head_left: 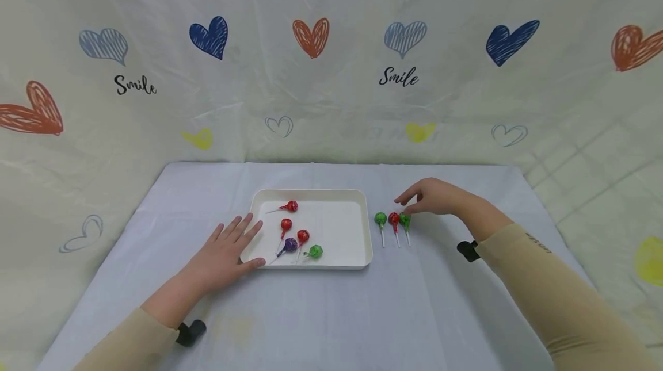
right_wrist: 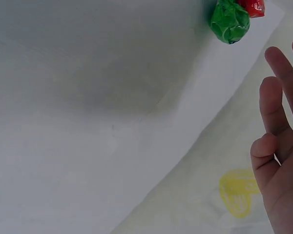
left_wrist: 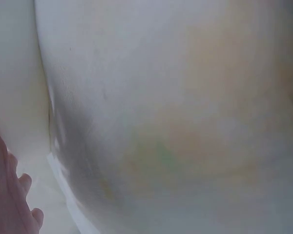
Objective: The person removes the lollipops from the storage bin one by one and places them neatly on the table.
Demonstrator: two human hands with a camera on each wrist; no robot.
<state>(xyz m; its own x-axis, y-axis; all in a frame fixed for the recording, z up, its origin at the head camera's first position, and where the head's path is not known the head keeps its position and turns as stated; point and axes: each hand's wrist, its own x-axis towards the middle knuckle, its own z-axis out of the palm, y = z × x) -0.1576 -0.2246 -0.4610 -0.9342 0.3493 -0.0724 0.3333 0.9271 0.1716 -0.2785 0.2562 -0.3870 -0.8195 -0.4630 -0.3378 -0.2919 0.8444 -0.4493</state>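
My left hand lies with spread, straight fingers over the left rim of a white tray. On the tray's left half lie several wrapped lollipops: a purple one, a green one and red ones, one of them near the back. To the right of the tray, a green lollipop, a red lollipop and another green lollipop form a row, sticks toward me. Over the rightmost one hovers my right hand, fingers loosely bent and holding nothing; the right wrist view shows its fingers apart from the wrappers.
A white cloth covers the table. Behind the table's back edge hangs a pale sheet printed with hearts and the word "Smile". Dark wrist cameras sit below both wrists, the left one near the cloth.
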